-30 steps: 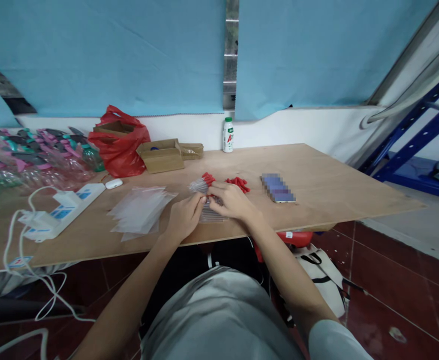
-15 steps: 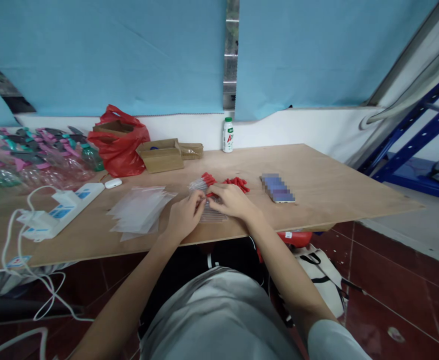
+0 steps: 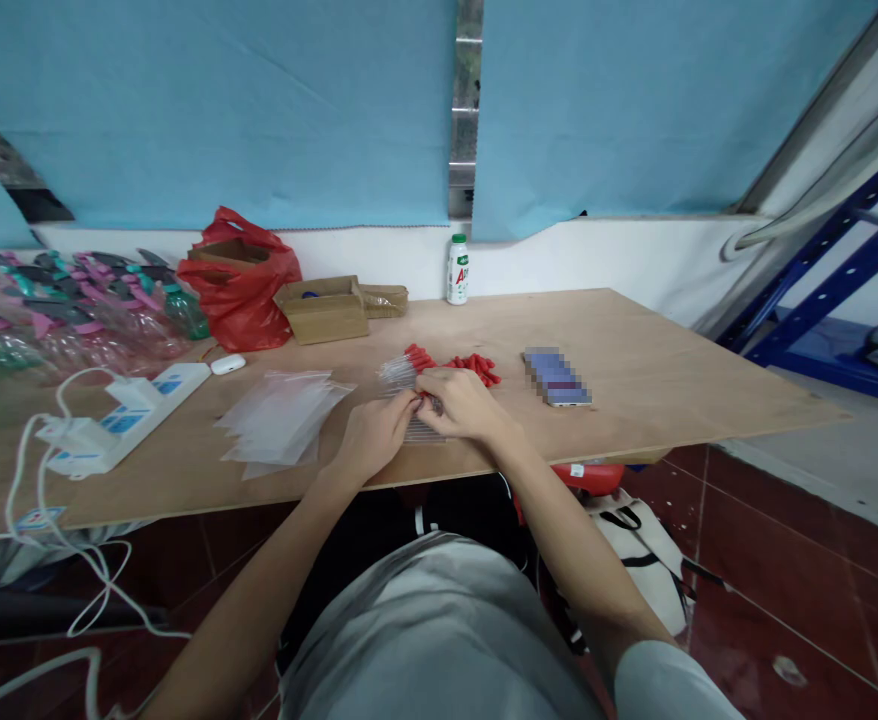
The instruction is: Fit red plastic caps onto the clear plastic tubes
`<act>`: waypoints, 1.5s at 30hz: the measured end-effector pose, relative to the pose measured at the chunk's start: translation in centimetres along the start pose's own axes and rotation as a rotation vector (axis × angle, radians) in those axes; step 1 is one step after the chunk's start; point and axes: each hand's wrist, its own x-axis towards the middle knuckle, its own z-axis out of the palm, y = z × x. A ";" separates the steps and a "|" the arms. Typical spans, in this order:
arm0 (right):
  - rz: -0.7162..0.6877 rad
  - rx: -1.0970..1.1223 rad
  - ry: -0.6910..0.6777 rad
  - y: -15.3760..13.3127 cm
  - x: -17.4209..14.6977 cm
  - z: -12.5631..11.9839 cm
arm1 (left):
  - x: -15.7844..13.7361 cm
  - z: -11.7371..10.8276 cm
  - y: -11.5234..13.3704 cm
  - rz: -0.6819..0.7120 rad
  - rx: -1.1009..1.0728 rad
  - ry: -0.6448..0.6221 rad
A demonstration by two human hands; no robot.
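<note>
By the tabletop's near edge (image 3: 416,463), left hand (image 3: 374,434) and right hand (image 3: 465,403) pinch a red bit (image 3: 424,396); rods (image 3: 424,431) below, roughly edge-parallel; red pile (image 3: 476,367) beyond, nearer right.

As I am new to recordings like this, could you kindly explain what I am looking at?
There is no robot here: a person works with two bare hands, seen from one camera worn on the head, looking forward and down.

The left hand and right hand meet at the fingertips around something small with red on it; the fingers hide its shape and which hand grips it.

On the wooden table, thin clear rods lie partly under the hands, with a red-tipped bundle and loose red pieces just beyond. Clear flat bags and a power strip are to the left, a pixelated phone to the right.
</note>
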 end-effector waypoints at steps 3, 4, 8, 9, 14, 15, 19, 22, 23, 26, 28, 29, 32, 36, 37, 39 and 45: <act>-0.018 0.022 0.014 0.1 0.0 0.1 | 0.0 0.0 0.1 0.002 -0.015 0.004; -0.022 0.030 0.013 0.2 -0.1 0.1 | 0.0 0.0 0.1 0.004 -0.020 0.004; -0.027 0.052 -0.004 0.4 -0.1 0.3 | 0.1 0.1 0.1 0.013 -0.019 0.000; -0.028 0.055 -0.004 0.4 -0.1 0.3 | 0.1 0.1 0.1 0.014 -0.014 0.000; -0.041 0.055 0.026 0.3 -0.1 0.0 | 0.0 -0.2 0.2 0.008 -0.023 0.042; -0.041 0.053 0.034 0.2 -0.1 -0.1 | -0.1 -0.4 0.3 0.001 -0.028 0.062; -0.025 0.078 0.041 0.3 -0.2 -0.6 | -0.2 -0.8 0.4 -0.029 -0.043 0.134; 0.010 0.095 0.039 0.4 -0.3 -0.7 | -0.2 -0.9 0.5 -0.049 -0.055 0.157; 0.020 0.097 0.036 0.5 -0.3 -0.7 | -0.2 -0.9 0.5 -0.056 -0.063 0.161; 0.034 0.104 0.024 0.5 -0.3 -0.7 | -0.2 -0.7 0.4 -0.058 -0.089 0.164; 0.037 0.106 0.019 0.5 -0.3 -0.7 | -0.2 -0.6 0.3 -0.047 -0.097 0.166; 0.039 0.103 0.018 0.5 -0.3 -0.7 | -0.2 -0.5 0.3 -0.041 -0.099 0.164; 0.040 0.093 0.019 0.6 -0.3 -0.7 | -0.2 -0.5 0.3 -0.029 -0.085 0.149; 0.036 0.085 0.013 0.7 -0.2 -0.4 | -0.2 -0.4 0.3 -0.013 -0.030 0.121; 0.037 0.079 0.012 0.7 -0.2 -0.3 | -0.2 -0.3 0.3 -0.008 -0.022 0.117; 0.037 0.062 0.022 0.6 -0.2 -0.1 | -0.2 -0.2 0.3 -0.001 -0.009 0.113; 0.022 0.054 0.045 0.1 -0.1 0.2 | -0.2 -0.2 0.3 -0.010 0.032 0.078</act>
